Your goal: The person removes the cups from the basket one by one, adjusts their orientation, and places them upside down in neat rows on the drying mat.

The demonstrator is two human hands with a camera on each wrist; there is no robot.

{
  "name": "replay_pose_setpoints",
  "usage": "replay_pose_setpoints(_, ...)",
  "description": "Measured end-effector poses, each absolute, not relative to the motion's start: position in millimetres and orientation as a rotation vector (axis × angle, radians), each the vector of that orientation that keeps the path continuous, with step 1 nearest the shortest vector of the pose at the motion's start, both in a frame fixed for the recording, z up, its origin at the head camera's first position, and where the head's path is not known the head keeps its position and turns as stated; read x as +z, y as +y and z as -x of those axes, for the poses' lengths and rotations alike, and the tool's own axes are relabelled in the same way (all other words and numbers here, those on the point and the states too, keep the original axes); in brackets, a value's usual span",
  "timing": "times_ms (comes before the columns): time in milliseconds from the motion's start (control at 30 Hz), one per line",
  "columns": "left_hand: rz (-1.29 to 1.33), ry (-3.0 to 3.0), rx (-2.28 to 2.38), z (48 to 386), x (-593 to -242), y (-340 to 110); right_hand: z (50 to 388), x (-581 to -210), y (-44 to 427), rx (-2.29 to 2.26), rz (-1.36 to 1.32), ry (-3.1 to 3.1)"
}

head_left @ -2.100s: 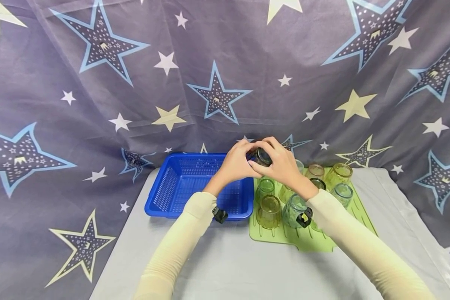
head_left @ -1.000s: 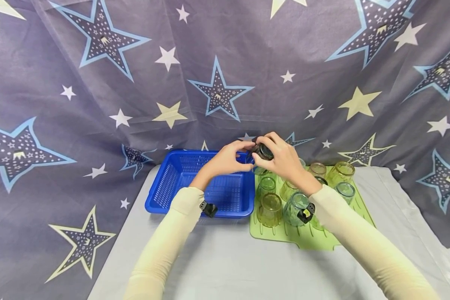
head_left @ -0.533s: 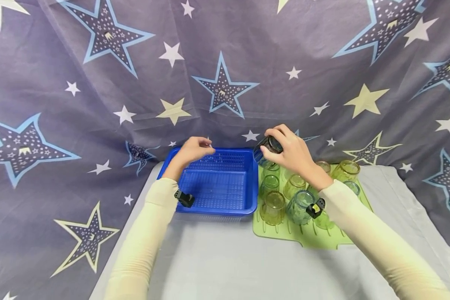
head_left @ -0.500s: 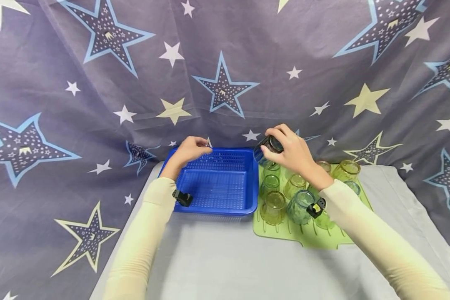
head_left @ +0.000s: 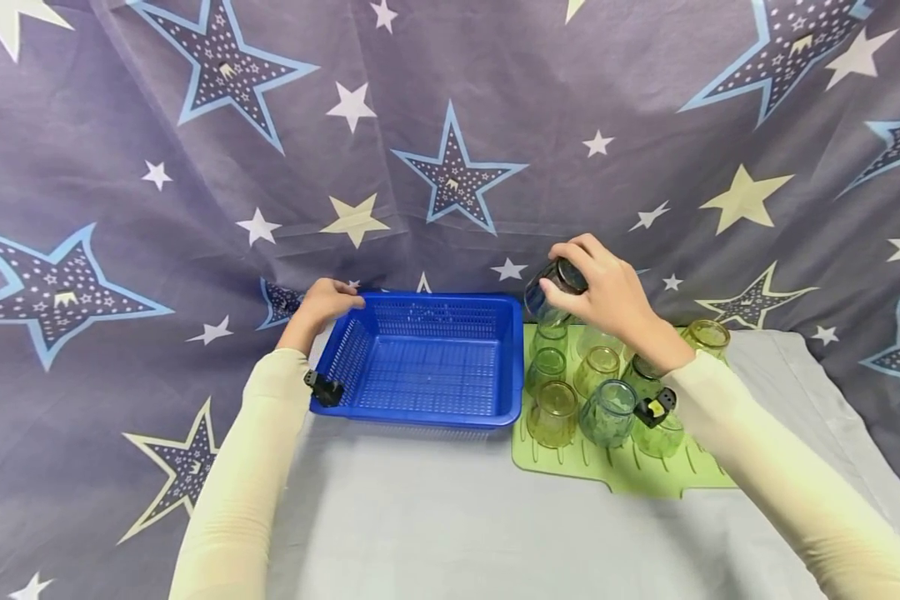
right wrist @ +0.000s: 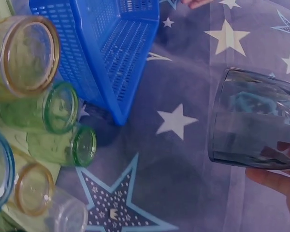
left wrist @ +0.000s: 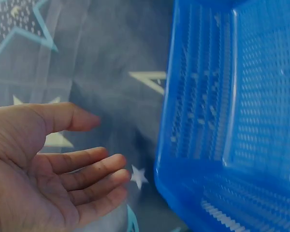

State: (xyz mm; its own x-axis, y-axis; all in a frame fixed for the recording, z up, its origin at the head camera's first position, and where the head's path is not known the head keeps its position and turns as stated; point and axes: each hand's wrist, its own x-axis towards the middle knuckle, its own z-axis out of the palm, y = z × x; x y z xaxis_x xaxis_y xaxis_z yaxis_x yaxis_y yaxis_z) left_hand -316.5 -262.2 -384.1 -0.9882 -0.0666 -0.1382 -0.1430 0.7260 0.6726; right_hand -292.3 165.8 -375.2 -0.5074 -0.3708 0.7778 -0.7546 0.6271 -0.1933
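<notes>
My right hand (head_left: 600,283) grips a dark grey drinking glass (right wrist: 253,121) by its base end, tilted above the back of the green drying mat (head_left: 562,462). Several tinted glasses stand upside down on that mat, among them an amber one (head_left: 553,414) and a blue one (head_left: 609,412). At the back left corner of the blue basket (head_left: 420,419), my left hand (head_left: 322,307) holds nothing. In the left wrist view its fingers (left wrist: 94,176) are relaxed and spread from the thumb, a little apart from the basket's wall.
The basket stands just left of the mat on a pale cloth-covered table (head_left: 435,508). Behind both hangs a grey curtain (head_left: 450,258) with a star pattern, close to the basket's back rim. A yellow glass (head_left: 708,335) stands at the mat's far right corner.
My left hand has let go of the dark glass and moved left, past the basket's back rim to its left corner. My right hand, still holding the glass, has shifted slightly right.
</notes>
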Motion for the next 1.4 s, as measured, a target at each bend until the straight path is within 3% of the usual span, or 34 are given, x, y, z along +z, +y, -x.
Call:
replay_pose_setpoints(667, 0.386, 2.924, 0.678, 327.7, -425.2, -306.8, 274.0, -351.8, 246.9, 0.659, -0.654, -2.279)
replay_pose_setpoints(1100, 0.507, 2.772, 0.884, 330.8, -450.2, -308.2, 264.6, -356.7, 280.8, 0.582, -0.614, -2.266)
replay_pose_setpoints(1400, 0.543, 2.781, 0.876, 340.6, -448.3, -306.9, 256.2, -358.6, 306.1, 0.537, -0.538, -2.309)
